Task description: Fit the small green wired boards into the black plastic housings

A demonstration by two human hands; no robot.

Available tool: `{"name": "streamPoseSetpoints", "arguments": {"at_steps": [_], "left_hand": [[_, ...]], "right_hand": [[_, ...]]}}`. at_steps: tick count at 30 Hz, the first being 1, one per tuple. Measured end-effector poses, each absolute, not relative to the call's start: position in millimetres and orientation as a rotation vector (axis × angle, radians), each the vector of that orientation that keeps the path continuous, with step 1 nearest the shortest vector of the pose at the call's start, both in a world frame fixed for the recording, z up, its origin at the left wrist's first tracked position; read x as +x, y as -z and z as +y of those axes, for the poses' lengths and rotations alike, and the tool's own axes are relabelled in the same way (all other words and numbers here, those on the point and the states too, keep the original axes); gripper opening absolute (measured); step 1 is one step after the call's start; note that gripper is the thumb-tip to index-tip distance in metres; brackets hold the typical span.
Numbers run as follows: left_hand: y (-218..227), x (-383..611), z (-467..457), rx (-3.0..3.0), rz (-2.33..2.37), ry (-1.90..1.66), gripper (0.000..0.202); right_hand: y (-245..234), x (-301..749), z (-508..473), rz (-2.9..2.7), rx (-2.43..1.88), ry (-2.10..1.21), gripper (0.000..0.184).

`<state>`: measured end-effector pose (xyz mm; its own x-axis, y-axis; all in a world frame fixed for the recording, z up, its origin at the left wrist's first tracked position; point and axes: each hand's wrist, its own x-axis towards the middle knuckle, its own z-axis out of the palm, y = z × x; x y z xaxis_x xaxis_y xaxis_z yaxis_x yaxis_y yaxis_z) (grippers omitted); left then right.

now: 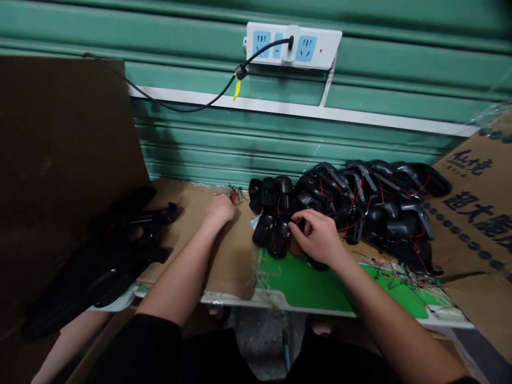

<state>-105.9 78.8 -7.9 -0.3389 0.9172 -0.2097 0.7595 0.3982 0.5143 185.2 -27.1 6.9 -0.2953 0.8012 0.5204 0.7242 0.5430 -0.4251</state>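
My left hand (pixel 222 209) is closed over the cardboard sheet (pixel 236 256), its fingertips hidden at a small tangle of thin wires (pixel 239 196) with some red in it. To the right, my right hand (pixel 316 234) is curled, thumb and index fingertips close together at the edge of a small black plastic housing (pixel 277 239). Several similar rounded housings (pixel 269 193) stand beside it in two rows. Behind and right of this hand lies a pile of larger black plastic shells (pixel 360 186) with thin red wires.
Black plastic parts (pixel 120 256) lie left, beside a tall cardboard panel (pixel 60 160). A printed carton (pixel 476 202) stands right, near loose wires (pixel 404 280) on the green mat (pixel 316 285). A power strip (pixel 294 47) hangs on the green shutter. A bare limb (pixel 74 344) shows at lower left.
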Motion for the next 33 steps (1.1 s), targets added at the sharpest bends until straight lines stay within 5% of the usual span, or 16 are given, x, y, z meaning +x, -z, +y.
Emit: {"name": "streamPoseSetpoints", "arguments": {"at_steps": [7, 9, 12, 17, 22, 27, 33], "left_hand": [[-6, -121, 87, 1.394, 2.084, -0.862, 0.034], [-14, -110, 81, 1.251, 1.723, -1.316, 0.034], [-21, -81, 63, 1.102, 1.162, -1.524, 0.048], [-13, -34, 30, 1.027, 0.812, -1.229, 0.063], [-2, -17, 16, 1.015, 0.799, -1.095, 0.067], [3, -15, 16, 1.033, 0.938, -1.109, 0.063], [1, -18, 16, 1.181, 1.130, -0.998, 0.045]], "right_hand": [[-19, 187, -12, -1.969, -1.208, -0.240, 0.015], [-19, 184, -7, -1.948, -1.229, -0.390, 0.018], [-16, 173, -1, -1.888, -1.244, -0.768, 0.033], [-6, 154, 3, -1.543, -1.173, -1.143, 0.062], [8, 152, 4, -1.434, -1.123, -1.104, 0.046], [18, 163, 2, -1.427, -1.136, -1.149, 0.052], [20, 168, -1, -1.553, -1.111, -1.047, 0.042]]}}
